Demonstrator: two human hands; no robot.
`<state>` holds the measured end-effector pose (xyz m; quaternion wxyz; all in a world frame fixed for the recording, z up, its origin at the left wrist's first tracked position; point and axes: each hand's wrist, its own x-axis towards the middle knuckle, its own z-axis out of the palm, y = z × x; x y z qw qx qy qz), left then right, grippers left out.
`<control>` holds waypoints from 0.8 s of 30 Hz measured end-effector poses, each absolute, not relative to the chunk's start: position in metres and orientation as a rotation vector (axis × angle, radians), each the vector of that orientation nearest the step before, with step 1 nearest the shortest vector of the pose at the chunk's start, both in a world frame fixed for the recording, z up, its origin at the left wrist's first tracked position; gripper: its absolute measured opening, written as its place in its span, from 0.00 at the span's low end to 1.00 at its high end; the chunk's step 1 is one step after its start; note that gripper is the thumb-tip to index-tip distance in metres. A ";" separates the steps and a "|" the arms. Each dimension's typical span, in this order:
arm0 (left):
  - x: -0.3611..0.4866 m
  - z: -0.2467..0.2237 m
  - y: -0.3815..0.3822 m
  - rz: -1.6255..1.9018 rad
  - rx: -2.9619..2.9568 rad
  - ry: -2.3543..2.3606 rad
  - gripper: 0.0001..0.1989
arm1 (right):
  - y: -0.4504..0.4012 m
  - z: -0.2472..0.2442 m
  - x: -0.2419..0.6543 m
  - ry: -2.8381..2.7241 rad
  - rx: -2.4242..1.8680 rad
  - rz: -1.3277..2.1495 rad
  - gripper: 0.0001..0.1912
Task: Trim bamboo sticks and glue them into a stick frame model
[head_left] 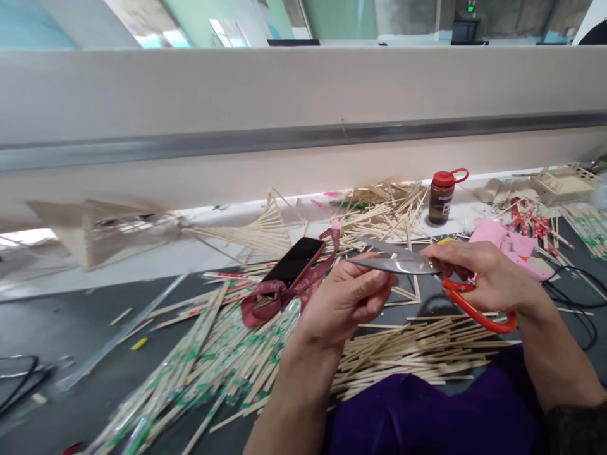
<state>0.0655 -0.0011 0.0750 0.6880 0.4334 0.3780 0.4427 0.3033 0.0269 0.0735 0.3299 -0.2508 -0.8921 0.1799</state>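
Observation:
My right hand [488, 278] grips a pair of scissors [410, 264] with orange handles. The metal blades stand apart and point left. Just under the blades, my left hand [353, 294] is closed with thumb and fingers pinched together. Whatever lies in that pinch is too small to make out, though a pale speck shows beside the lower blade. Below both hands lies a loose pile of bare wooden sticks [408, 354]. Many chopsticks in green-printed wrappers [208, 360] spread out left of my left forearm.
A black phone [296, 262] lies by a dark red lanyard [270, 306]. Behind are a fan-shaped stick structure [265, 227], a heap of sticks [384, 208] and a red-lidded bottle [441, 201]. To the right are pink sheets [505, 243] and black cables [576, 297]. A white partition [284, 95] closes the back.

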 end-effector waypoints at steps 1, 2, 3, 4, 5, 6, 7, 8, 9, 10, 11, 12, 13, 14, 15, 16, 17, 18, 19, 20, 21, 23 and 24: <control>0.066 0.074 0.000 0.986 0.988 0.852 0.24 | 0.027 0.074 0.303 -2.336 -0.664 0.456 0.22; 0.066 0.073 0.001 1.016 1.023 0.885 0.24 | 0.027 0.074 0.302 -2.337 -0.681 0.436 0.22; 0.067 0.072 0.001 1.083 1.078 0.942 0.23 | 0.027 0.073 0.300 -2.333 -0.707 0.411 0.21; 0.069 0.071 0.001 1.182 1.153 1.017 0.21 | 0.027 0.073 0.298 -2.323 -0.737 0.385 0.21; 0.070 0.069 0.001 1.302 1.243 1.102 0.18 | 0.026 0.072 0.296 -2.309 -0.765 0.359 0.21; 0.072 0.068 0.001 1.429 1.344 1.187 0.15 | 0.026 0.072 0.294 -2.295 -0.789 0.336 0.22; 0.073 0.067 0.001 1.548 1.451 1.267 0.11 | 0.025 0.071 0.291 -2.282 -0.808 0.317 0.22; 0.075 0.066 0.001 1.646 1.562 1.338 0.08 | 0.024 0.070 0.289 -2.269 -0.821 0.301 0.22; 0.076 0.065 0.001 1.724 1.670 1.397 0.06 | 0.023 0.070 0.286 -2.256 -0.828 0.284 0.21; 0.076 0.063 0.001 1.786 1.772 1.445 0.04 | 0.022 0.070 0.284 -2.243 -0.830 0.270 0.21; 0.076 0.062 0.001 1.837 1.864 1.478 0.04 | 0.021 0.069 0.282 -2.232 -0.829 0.260 0.21; 0.076 0.062 0.002 1.873 1.945 1.499 0.03 | 0.020 0.069 0.281 -2.224 -0.828 0.256 0.21; 0.075 0.061 0.001 1.892 2.011 1.509 0.04 | 0.019 0.069 0.280 -2.220 -0.827 0.259 0.21; 0.074 0.062 0.001 1.893 2.057 1.510 0.04 | 0.018 0.069 0.280 -2.221 -0.827 0.269 0.21; 0.074 0.062 0.000 1.879 2.076 1.505 0.05 | 0.018 0.070 0.280 -2.224 -0.828 0.282 0.21; 0.073 0.063 -0.001 1.848 2.068 1.493 0.05 | 0.018 0.070 0.280 -2.226 -0.830 0.295 0.21; 0.072 0.064 -0.003 1.809 2.035 1.470 0.05 | 0.018 0.071 0.281 -2.226 -0.829 0.307 0.21; 0.072 0.066 -0.004 1.765 1.981 1.441 0.05 | 0.018 0.072 0.282 -2.226 -0.827 0.320 0.21; 0.072 0.067 -0.005 1.720 1.913 1.406 0.06 | 0.019 0.073 0.283 -2.227 -0.823 0.335 0.20; 0.072 0.069 -0.005 1.676 1.838 1.369 0.06 | 0.020 0.073 0.285 -2.232 -0.820 0.353 0.20; 0.073 0.070 -0.006 1.633 1.764 1.330 0.07 | 0.020 0.074 0.286 -2.239 -0.819 0.373 0.20; 0.073 0.073 -0.005 1.562 1.621 1.247 0.07 | 0.022 0.075 0.289 -2.253 -0.825 0.408 0.20; 0.073 0.074 -0.005 1.533 1.554 1.203 0.08 | 0.023 0.075 0.290 -2.258 -0.831 0.420 0.21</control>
